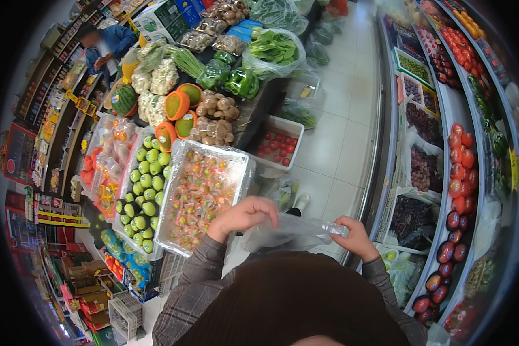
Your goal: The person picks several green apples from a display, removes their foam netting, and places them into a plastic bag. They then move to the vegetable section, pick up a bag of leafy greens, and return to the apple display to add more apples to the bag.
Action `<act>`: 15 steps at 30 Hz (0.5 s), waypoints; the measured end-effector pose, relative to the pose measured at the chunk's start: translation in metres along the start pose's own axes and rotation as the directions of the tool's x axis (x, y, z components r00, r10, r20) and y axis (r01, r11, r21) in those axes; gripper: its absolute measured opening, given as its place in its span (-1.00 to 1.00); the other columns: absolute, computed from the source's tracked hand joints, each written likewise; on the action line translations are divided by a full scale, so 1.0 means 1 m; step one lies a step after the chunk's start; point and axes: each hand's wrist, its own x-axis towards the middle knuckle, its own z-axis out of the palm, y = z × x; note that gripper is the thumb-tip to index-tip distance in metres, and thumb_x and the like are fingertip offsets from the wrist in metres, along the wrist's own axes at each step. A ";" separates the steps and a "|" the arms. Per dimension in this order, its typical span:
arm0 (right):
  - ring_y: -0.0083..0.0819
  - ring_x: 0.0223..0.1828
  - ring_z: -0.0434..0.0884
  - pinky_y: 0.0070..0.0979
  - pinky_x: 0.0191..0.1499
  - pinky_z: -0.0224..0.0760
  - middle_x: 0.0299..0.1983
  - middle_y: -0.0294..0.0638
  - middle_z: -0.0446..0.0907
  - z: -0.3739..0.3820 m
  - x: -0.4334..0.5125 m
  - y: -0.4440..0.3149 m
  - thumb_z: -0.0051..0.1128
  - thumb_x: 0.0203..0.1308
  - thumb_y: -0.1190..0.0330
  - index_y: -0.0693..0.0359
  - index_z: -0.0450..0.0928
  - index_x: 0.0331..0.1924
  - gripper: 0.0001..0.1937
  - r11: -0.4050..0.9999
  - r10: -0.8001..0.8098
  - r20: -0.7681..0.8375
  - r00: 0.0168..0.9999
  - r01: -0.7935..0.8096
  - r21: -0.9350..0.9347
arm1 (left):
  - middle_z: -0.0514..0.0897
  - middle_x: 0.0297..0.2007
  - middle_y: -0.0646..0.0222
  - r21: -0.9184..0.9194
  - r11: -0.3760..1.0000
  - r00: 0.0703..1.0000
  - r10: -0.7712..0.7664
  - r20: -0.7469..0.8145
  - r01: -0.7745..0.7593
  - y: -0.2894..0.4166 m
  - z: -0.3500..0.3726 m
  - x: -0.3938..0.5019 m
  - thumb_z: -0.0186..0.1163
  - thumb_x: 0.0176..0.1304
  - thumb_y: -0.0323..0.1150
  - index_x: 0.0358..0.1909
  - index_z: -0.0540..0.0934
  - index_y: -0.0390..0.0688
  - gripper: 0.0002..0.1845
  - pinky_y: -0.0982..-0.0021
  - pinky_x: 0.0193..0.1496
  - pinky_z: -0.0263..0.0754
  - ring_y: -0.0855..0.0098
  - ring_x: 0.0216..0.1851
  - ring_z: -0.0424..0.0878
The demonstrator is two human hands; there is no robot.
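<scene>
A clear plastic bag stretches between my two hands, in front of my body. My right hand pinches its gathered, narrow end between thumb and fingers. At the wider end, the curled fingers of my left hand are on the film; part of this grip is hidden. Just left of that hand is a white foam crate of small red-and-green fruits in clear wrappers. Green apples in dark sleeves lie in rows beyond it.
On the left stand are papayas, bagged mushrooms and bagged greens. A white bin of tomatoes sits low beside the tiled aisle. Grapes and red apples fill the right shelves. Another person stands far left.
</scene>
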 end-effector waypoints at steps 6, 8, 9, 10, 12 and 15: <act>-0.76 -0.35 0.42 -0.72 -0.25 0.30 -0.38 -0.47 0.50 -0.060 0.044 0.006 0.23 0.17 0.55 0.23 0.49 -0.26 -0.88 0.886 0.272 -0.313 0.910 -0.110 0.450 | 0.59 -0.08 0.12 0.327 0.945 1.000 -0.017 0.024 0.008 -0.027 -0.061 0.103 0.07 -0.09 -0.56 -0.16 0.64 -0.20 -0.62 0.20 0.16 0.41 0.03 0.02 0.53; -0.76 -0.33 0.42 -0.72 -0.24 0.30 -0.38 -0.47 0.50 -0.073 0.075 -0.002 0.21 0.20 0.54 0.24 0.49 -0.26 -0.89 0.909 0.294 -0.344 0.892 -0.149 0.390 | 0.55 0.03 0.11 0.460 0.887 0.991 0.098 -0.095 -0.043 -0.030 -0.077 0.131 0.10 -0.09 -0.53 -0.10 0.61 -0.17 -0.59 0.17 0.23 0.37 0.01 0.11 0.48; -0.77 -0.33 0.41 -0.72 -0.24 0.29 -0.38 -0.47 0.50 -0.079 0.089 -0.007 0.20 0.21 0.54 0.24 0.49 -0.26 -0.90 0.923 0.295 -0.358 0.886 -0.168 0.346 | 0.53 0.08 0.10 0.521 0.851 0.973 0.167 -0.157 -0.062 -0.032 -0.082 0.144 0.12 -0.10 -0.51 -0.07 0.60 -0.15 -0.56 0.16 0.27 0.35 0.00 0.16 0.46; -0.75 -0.32 0.42 -0.71 -0.23 0.30 -0.39 -0.46 0.50 -0.086 0.104 -0.012 0.19 0.25 0.52 0.25 0.50 -0.26 -0.92 0.933 0.310 -0.305 0.900 -0.227 0.279 | 0.46 0.20 0.08 0.586 0.809 0.966 0.175 -0.192 -0.030 -0.033 -0.090 0.158 0.19 -0.09 -0.45 0.00 0.55 -0.11 -0.52 0.13 0.32 0.30 -0.02 0.26 0.38; -0.71 -0.31 0.46 -0.67 -0.21 0.35 -0.39 -0.41 0.51 -0.093 0.140 -0.018 0.21 0.26 0.49 0.30 0.52 -0.25 -0.91 0.966 0.241 -0.199 0.950 -0.215 0.141 | 0.49 0.17 0.10 0.474 0.869 0.939 0.269 -0.217 -0.139 -0.032 -0.090 0.186 0.25 -0.04 -0.41 0.02 0.55 -0.10 -0.53 0.14 0.29 0.34 0.00 0.23 0.42; -0.68 -0.31 0.48 -0.64 -0.18 0.39 -0.38 -0.38 0.53 -0.097 0.191 -0.024 0.24 0.25 0.47 0.32 0.54 -0.21 -0.88 0.987 0.156 -0.080 0.984 -0.152 0.055 | 0.57 0.06 0.14 0.305 0.922 0.930 0.307 -0.205 -0.237 -0.027 -0.081 0.226 0.32 0.05 -0.36 0.04 0.57 -0.09 -0.56 0.18 0.19 0.42 0.06 0.12 0.52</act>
